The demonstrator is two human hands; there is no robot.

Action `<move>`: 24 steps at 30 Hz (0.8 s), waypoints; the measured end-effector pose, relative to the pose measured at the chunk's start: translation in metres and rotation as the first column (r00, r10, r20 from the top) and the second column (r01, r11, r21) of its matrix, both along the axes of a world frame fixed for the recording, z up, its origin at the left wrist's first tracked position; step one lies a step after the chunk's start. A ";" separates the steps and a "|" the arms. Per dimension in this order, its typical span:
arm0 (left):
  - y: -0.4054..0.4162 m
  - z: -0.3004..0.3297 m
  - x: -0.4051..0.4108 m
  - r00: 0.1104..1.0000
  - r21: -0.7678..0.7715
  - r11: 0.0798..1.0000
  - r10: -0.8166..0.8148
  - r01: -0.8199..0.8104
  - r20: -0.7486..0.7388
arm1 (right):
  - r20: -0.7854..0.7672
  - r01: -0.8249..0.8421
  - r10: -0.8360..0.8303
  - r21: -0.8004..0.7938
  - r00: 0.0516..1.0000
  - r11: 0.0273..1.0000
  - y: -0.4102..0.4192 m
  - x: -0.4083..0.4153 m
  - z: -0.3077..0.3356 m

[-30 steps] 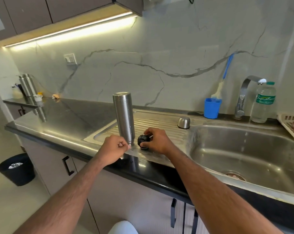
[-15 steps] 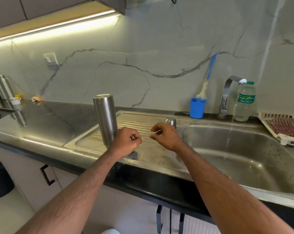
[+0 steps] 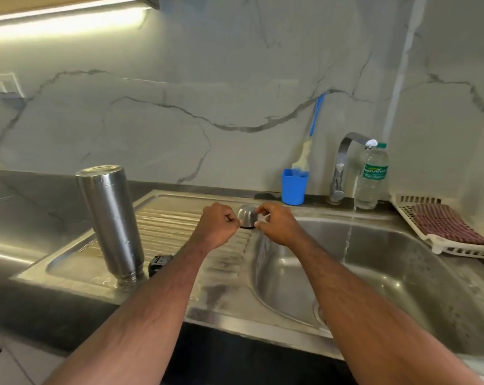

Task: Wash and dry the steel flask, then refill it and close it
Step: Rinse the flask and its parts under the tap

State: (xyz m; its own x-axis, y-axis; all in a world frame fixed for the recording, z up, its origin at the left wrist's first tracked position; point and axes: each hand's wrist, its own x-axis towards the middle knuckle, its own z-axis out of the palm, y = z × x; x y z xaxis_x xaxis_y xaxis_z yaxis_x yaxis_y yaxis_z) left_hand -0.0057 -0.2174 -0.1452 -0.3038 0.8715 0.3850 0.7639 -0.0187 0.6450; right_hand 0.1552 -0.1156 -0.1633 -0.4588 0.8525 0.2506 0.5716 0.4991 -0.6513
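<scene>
The flask [image 3: 111, 220] stands upside down on the ribbed drainboard [image 3: 174, 226], mouth down, leaning a little to the left at the top. Drops of water sit on its wall. Just beside its neck lies a black stopper [image 3: 159, 264], half hidden behind the left forearm, so its shape is hard to read.

Further back, at the inner edge of the drainboard, stands a small steel cap [image 3: 247, 215], dome up. Both hands are at this cap. The left hand [image 3: 217, 225] is a closed fist just left of it; the knuckles seem to touch the cap, but I cannot tell if the fingers hold something. The right hand [image 3: 277, 225] has thumb and first fingers bent toward the cap, near its right side; whether they already pinch it is not clear, because the fingertips cover the contact.

Right of the hands is the sink [image 3: 401, 273]. A thin stream of water falls into it from the tap [image 3: 346, 159]. Behind the tap a plastic bottle [image 3: 372, 176] stands, partly covered by the spout. A blue cup [image 3: 293, 187] with a brush [image 3: 310, 143] is against the wall. At the right edge a white rack [image 3: 440, 245] with a red cloth [image 3: 449, 226] is cut off by the frame.

Between flask and cap the drainboard is open; the dark counter [image 3: 27, 207] to the left is open too.
</scene>
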 end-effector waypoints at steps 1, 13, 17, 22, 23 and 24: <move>0.004 -0.001 -0.002 1.000 -0.007 1.000 0.010 -0.010 -0.003 | 0.035 -0.008 0.008 0.002 0.999 1.000 0.006 -0.005 0.001; 0.026 -0.009 -0.006 1.000 -0.003 1.000 -0.010 0.010 -0.004 | 0.162 0.049 -0.054 0.033 0.985 0.998 0.028 -0.056 -0.011; 0.042 -0.015 0.006 0.992 0.053 0.998 0.016 -0.023 0.126 | 0.025 0.028 -0.028 0.000 0.999 1.000 0.024 -0.022 -0.011; 0.073 -0.020 0.076 0.948 0.051 0.998 -0.035 0.020 0.316 | 0.060 0.127 -0.124 -0.040 0.990 0.991 0.026 0.079 -0.010; 0.079 -0.022 0.096 0.929 0.030 0.998 -0.070 0.063 0.364 | 0.064 0.165 -0.161 -0.050 0.985 0.985 0.028 0.101 -0.010; 0.085 -0.024 0.115 0.912 -0.006 0.993 -0.106 0.118 0.397 | 0.051 0.195 -0.192 -0.061 0.980 0.979 0.028 0.122 -0.010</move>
